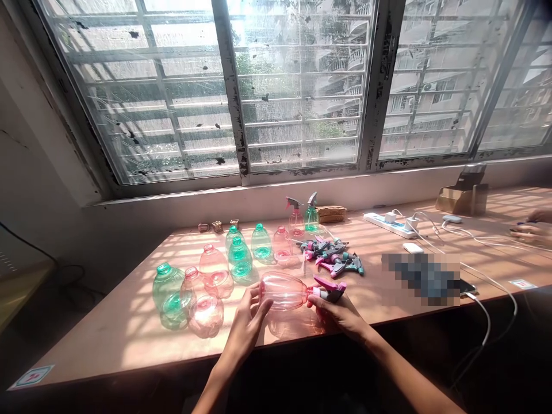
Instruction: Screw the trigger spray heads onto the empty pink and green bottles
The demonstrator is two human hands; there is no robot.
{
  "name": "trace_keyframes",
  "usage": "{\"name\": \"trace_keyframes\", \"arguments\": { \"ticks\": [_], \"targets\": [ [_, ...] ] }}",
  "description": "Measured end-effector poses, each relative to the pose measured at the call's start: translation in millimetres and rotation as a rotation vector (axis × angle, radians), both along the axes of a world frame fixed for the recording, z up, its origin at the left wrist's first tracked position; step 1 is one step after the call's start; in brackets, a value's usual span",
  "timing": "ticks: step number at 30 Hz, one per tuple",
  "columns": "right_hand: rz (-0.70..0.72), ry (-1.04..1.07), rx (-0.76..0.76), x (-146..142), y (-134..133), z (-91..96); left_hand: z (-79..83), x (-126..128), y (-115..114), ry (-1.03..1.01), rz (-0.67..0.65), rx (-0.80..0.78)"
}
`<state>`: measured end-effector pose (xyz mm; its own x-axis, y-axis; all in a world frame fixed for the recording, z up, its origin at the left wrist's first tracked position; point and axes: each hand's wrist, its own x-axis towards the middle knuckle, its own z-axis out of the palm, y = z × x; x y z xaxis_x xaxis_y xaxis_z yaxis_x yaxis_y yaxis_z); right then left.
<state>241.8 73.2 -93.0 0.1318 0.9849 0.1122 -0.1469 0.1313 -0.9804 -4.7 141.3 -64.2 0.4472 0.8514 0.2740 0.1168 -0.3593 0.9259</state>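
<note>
A clear pink spray bottle (282, 291) lies on its side between my hands, just above the table's front edge. My left hand (252, 313) is wrapped round its base end. At the neck, my right hand (334, 313) grips the collar of the pink and grey spray head (330, 289), which sits on the bottle's mouth. Left of my hands stand open pink bottles (209, 313) and green bottles (240, 256) without heads. Beyond my right hand is a pile of loose spray heads (334, 256) in pink, teal and grey.
By the wall stand a pink bottle (296, 221) and a green bottle (311, 215) with heads fitted, beside a brown pouch (332, 214). To the right are a white power strip (390, 224), cables, a phone (466, 286) and another person's hand (535, 227).
</note>
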Motion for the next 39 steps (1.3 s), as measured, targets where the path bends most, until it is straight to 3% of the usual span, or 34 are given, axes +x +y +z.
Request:
{"name": "trace_keyframes", "arguments": {
  "ticks": [8, 16, 25, 33, 39],
  "targets": [
    [-0.075, 0.110, 0.029, -2.9, 4.4, 1.3, -8.3, 0.3, 5.2, 0.081, 0.063, 0.163],
    [0.030, 0.007, -0.046, 0.9, -1.8, -0.1, 3.4, 0.5, -5.3, 0.024, 0.013, -0.007],
    [0.000, 0.018, 0.012, -0.1, 3.8, -2.7, -5.3, 0.5, 3.0, 0.108, 0.063, 0.229],
    [0.000, 0.030, -0.063, -0.1, -1.0, -2.1, 3.4, 0.8, -6.3, 0.057, 0.032, 0.055],
    [-0.056, 0.114, 0.034, 0.0, 4.5, -0.1, -1.4, 1.9, -1.4, 0.092, 0.075, 0.181]
  ]
}}
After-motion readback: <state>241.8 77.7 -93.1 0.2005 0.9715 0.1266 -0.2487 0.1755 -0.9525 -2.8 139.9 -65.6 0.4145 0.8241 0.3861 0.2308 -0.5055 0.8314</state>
